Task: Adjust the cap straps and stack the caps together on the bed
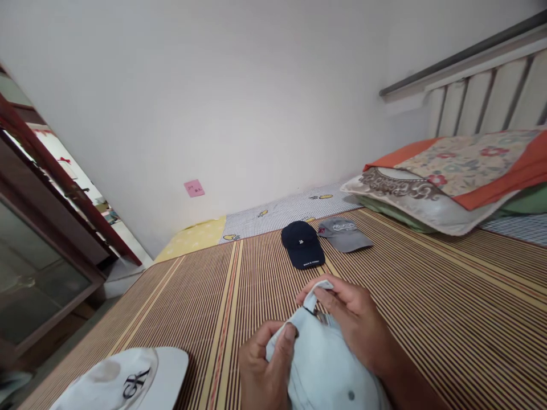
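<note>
Two hands on one pale blue cap [325, 364], low centre, over the striped mat [427, 307]. Left hand [265, 370] pinches the cap's rear edge, thumb on top. Right hand [354, 319] pinches the back strap [314, 293] at its far end. Cap lies between and beneath both hands. Navy cap [302, 244] and grey cap [344, 234] well apart, farther up the mat; white cap [128, 378] near left.

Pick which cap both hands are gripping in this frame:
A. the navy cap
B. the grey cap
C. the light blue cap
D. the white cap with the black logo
C: the left hand and right hand both pinch the light blue cap, at its back strap.
</note>
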A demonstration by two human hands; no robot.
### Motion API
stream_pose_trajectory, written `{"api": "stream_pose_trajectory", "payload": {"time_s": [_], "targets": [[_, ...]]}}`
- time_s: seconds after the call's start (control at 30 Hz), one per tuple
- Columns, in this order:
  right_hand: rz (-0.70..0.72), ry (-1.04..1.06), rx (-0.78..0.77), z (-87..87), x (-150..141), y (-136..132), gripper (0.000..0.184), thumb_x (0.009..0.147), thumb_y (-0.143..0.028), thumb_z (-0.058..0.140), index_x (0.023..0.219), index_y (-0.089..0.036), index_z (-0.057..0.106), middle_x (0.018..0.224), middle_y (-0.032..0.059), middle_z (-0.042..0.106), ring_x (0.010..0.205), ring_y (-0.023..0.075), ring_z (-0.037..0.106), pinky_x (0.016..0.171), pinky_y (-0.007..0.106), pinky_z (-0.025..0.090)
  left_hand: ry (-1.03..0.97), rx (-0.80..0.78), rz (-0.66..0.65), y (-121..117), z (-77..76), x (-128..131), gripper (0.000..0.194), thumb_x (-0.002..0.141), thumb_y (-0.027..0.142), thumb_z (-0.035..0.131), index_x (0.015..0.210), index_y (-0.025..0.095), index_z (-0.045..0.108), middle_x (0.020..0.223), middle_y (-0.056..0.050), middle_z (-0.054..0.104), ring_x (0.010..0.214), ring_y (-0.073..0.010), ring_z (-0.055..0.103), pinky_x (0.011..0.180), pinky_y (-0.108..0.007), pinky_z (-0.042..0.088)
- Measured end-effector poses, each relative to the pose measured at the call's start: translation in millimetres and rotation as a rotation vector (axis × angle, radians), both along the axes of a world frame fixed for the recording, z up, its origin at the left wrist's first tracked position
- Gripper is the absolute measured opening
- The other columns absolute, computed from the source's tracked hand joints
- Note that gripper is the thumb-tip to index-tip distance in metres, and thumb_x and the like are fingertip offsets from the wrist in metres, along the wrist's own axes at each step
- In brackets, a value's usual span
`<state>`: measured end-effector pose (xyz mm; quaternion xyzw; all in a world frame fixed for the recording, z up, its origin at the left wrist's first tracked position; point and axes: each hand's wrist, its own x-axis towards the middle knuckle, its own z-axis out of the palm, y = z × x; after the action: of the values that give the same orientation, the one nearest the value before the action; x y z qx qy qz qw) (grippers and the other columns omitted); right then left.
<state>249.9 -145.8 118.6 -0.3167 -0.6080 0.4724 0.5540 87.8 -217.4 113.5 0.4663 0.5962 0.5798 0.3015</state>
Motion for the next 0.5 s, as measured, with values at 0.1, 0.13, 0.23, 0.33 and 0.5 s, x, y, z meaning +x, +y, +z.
{"api": "stream_pose_trajectory", "payload": {"time_s": [0.1, 0.13, 0.23, 0.33, 0.5], "targets": [[-0.013, 0.148, -0.086, -3.3, 1.8, 7.0, 0.033, 0.095, -0.053, 0.062, 0.089, -0.021, 0.068, 0.082, 0.0056, 0.077, 0.077, 0.0216, 0.073, 0.076, 0.034, 0.057, -0.011, 0.007, 0.009, -0.4, -1.5, 1.2, 0.051, 0.075, 0.066, 0.075, 0.065, 0.016, 0.072, 0.055, 0.001, 0.049, 0.053, -0.0113, 0.039, 0.049, -0.022, 0.029], [0.005, 0.159, -0.105, -3.7, 3.0, 8.2, 0.035, 0.094, -0.055, 0.063, 0.090, -0.020, 0.068, 0.082, 0.0065, 0.078, 0.078, 0.0226, 0.074, 0.079, 0.035, 0.058, -0.023, 0.005, 0.005, -0.3, -2.1, 1.4, 0.051, 0.075, 0.066, 0.075, 0.065, 0.016, 0.072, 0.055, 0.001, 0.050, 0.054, -0.0113, 0.040, 0.049, -0.022, 0.030], [0.147, 0.095, -0.133, -4.4, 7.3, 8.3, 0.041, 0.095, -0.058, 0.061, 0.104, -0.020, 0.071, 0.098, 0.0103, 0.079, 0.093, 0.0253, 0.074, 0.088, 0.039, 0.056, -0.061, 0.009, 0.011, 1.1, -3.4, 1.0, 0.053, 0.073, 0.068, 0.077, 0.065, 0.016, 0.071, 0.056, 0.001, 0.052, 0.054, -0.0112, 0.042, 0.050, -0.021, 0.032], [0.299, -0.011, -0.135, -7.9, 10.9, 9.2, 0.045, 0.093, -0.062, 0.063, 0.110, -0.021, 0.072, 0.108, 0.0095, 0.075, 0.100, 0.0246, 0.070, 0.087, 0.036, 0.053, -0.176, 0.007, 0.055, 3.9, -3.7, -1.5, 0.056, 0.067, 0.071, 0.080, 0.067, 0.016, 0.070, 0.057, 0.001, 0.053, 0.054, -0.0111, 0.044, 0.050, -0.020, 0.035], [0.431, -0.080, -0.138, -16.6, 12.3, 20.2, 0.038, 0.088, -0.056, 0.072, 0.082, -0.019, 0.066, 0.069, -0.0020, 0.060, 0.064, 0.0137, 0.056, 0.061, 0.027, 0.042, -0.446, 0.002, 0.035, 9.7, -7.3, -7.8, 0.058, 0.056, 0.068, 0.089, 0.065, 0.016, 0.066, 0.055, 0.004, 0.053, 0.051, -0.0085, 0.046, 0.049, -0.017, 0.036]]}}
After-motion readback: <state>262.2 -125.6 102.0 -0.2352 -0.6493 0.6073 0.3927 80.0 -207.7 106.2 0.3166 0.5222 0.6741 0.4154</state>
